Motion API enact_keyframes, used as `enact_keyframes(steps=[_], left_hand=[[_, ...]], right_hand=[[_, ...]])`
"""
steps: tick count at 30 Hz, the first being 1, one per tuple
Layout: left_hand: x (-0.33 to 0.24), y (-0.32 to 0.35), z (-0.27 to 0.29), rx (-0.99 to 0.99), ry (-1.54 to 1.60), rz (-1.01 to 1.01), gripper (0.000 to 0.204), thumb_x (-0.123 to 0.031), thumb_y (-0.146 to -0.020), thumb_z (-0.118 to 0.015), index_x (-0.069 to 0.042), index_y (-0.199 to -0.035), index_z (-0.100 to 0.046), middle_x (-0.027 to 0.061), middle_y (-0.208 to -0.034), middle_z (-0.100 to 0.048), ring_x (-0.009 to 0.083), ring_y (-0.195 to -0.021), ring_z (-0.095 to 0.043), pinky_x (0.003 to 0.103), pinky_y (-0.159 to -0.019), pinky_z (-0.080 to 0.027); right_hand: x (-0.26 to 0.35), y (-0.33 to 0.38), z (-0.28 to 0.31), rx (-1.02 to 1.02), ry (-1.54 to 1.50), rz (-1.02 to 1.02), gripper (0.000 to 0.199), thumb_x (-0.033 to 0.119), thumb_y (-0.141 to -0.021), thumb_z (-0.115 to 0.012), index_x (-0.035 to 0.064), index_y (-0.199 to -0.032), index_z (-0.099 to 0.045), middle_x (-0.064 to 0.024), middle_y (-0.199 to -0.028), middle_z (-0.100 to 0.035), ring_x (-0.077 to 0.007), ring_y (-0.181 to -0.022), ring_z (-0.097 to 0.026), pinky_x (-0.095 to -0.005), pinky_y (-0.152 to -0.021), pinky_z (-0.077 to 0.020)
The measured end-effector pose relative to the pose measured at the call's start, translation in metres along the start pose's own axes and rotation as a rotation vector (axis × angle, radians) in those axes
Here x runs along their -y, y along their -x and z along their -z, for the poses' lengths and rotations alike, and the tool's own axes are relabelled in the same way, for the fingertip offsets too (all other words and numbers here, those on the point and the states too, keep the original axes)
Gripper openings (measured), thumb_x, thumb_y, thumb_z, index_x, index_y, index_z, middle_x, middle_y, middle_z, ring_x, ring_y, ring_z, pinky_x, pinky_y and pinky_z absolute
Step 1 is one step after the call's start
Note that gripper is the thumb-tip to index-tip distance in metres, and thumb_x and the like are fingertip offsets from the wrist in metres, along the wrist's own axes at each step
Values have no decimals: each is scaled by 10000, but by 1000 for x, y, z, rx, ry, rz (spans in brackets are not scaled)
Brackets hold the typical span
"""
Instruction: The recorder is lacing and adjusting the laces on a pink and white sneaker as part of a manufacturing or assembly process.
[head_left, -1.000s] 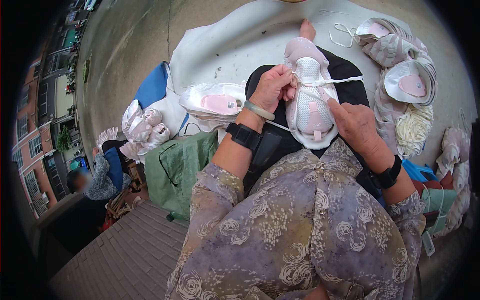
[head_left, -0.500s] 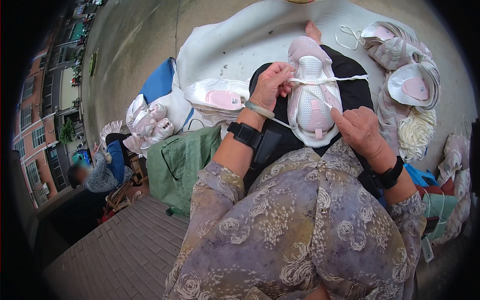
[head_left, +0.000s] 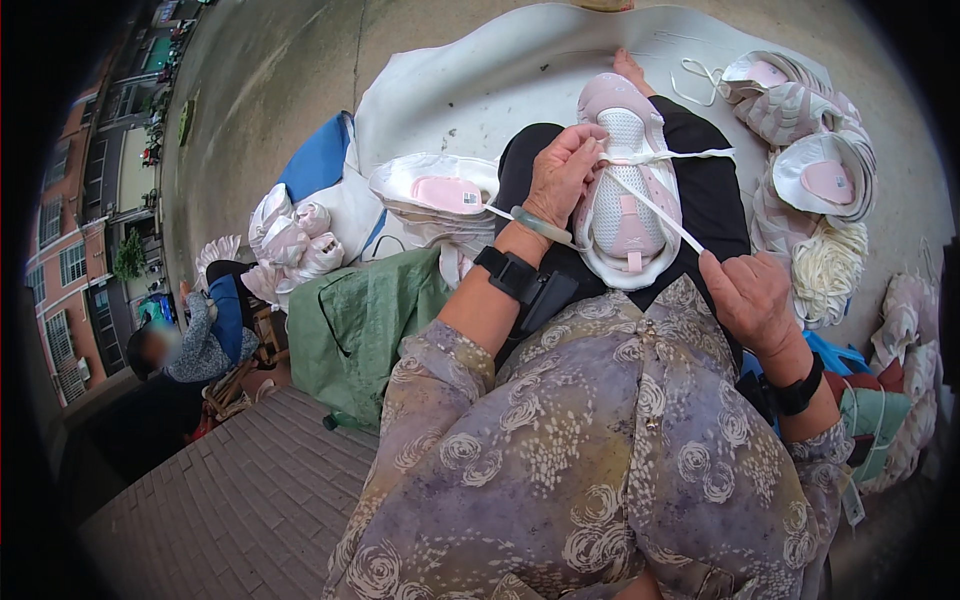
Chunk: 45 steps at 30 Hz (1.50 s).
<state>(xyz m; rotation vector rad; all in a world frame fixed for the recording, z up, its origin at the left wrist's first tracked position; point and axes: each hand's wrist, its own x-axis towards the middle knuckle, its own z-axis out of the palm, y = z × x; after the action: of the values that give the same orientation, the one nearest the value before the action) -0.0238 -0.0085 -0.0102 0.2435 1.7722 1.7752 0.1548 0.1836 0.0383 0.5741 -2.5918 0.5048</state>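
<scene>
A pink and white shoe upper lies on my lap over dark trousers, its toe pointing away from me. A white shoelace crosses its eyelet area, and one loose end stretches out past the upper's right edge. My left hand is closed in a pinch at the upper's left eyelet edge, on the lace there; its fingertips partly hide the lace. To the lower right of the upper, my right hand grips the other lace end between thumb and finger, and that length runs straight and taut.
A stack of uppers is to my left, beside a green bag. More nested uppers and a bundle of white laces lie right. A white sheet covers the ground ahead. Another person sits far left.
My right hand has moved right and down, drawing the lace out longer and straighter. My left hand has shifted slightly right, closer over the upper's eyelet edge.
</scene>
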Motion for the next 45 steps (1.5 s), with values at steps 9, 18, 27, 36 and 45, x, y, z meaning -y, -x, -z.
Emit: enact_keyframes(steps=[9,18,27,36,45], left_hand=[[15,-3,-9,-204,-459,-532,219,-107,-835,-538,-45,-1044,-555,25,-759,-547,89,-611,-493,223,-619,-443],[14,9,7,-73,-588,-370,465,-37,-608,-600,-36,-1069,-541,13,-878,-521,67,-590,-449,203,-567,-420],[14,6,5,-135,-616,-345,387,-52,-628,-611,-39,-1009,-547,37,-858,-545,121,-629,-494,244,-599,-438],[2,-3,-22,-138,-973,-697,65,-129,-646,-637,-110,-701,-606,60,-1038,-557,300,-1004,-469,406,-829,-347],[4,-6,-23,-168,-1020,-578,56,-119,-582,-608,-103,-635,-602,86,-1118,-531,337,-1077,-428,435,-866,-336]], right_hand=[[0,10,-19,38,64,-134,297,24,-678,-598,24,-974,-595,-16,-587,-410,-159,-501,-454,-304,-449,-337],[-3,25,-2,55,2,-107,315,-8,-656,-601,23,-969,-604,-22,-576,-409,-170,-469,-438,-313,-429,-337],[-17,-6,-38,135,-469,-693,267,271,-787,-633,39,-826,-508,-88,-640,-483,-233,-549,-513,-328,-516,-422],[-35,-68,-73,148,-306,-677,427,269,-703,-649,30,-1009,-471,-167,-856,-582,-317,-804,-599,-405,-692,-475],[-39,-80,-66,384,-417,-768,562,346,-625,-687,-16,-1004,-486,-233,-871,-574,-377,-844,-572,-422,-735,-454]])
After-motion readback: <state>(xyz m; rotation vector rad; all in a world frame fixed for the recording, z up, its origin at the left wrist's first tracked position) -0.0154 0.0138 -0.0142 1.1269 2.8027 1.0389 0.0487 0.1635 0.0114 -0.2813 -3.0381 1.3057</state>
